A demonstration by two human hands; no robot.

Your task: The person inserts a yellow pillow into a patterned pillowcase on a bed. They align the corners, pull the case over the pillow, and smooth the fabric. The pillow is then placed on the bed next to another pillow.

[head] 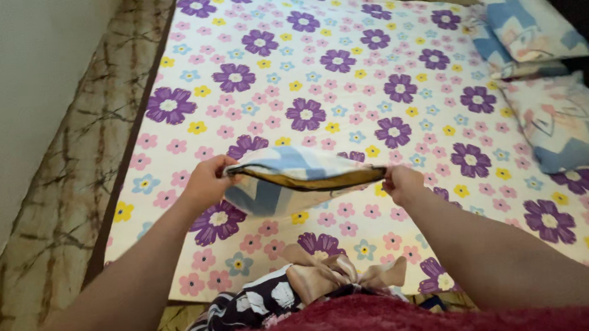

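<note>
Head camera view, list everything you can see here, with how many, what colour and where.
Pillowcase: one, blue and white with a yellowish inner edge, held open above the near part of the bed between both hands.
Bed sheet: one, white with purple, pink, blue and yellow flowers, spread over the bed.
Pillows: three, blue and white, stacked and lying along the right side of the bed.
Floor: brown veined marble, left of the bed.
Wall: pale, far left.
Satin bow: one, beige, bottom centre on a dark floral garment.
Red fuzzy fabric: bottom edge.
Left hand: grips the pillowcase's left end.
Right hand: grips its right end.
</note>
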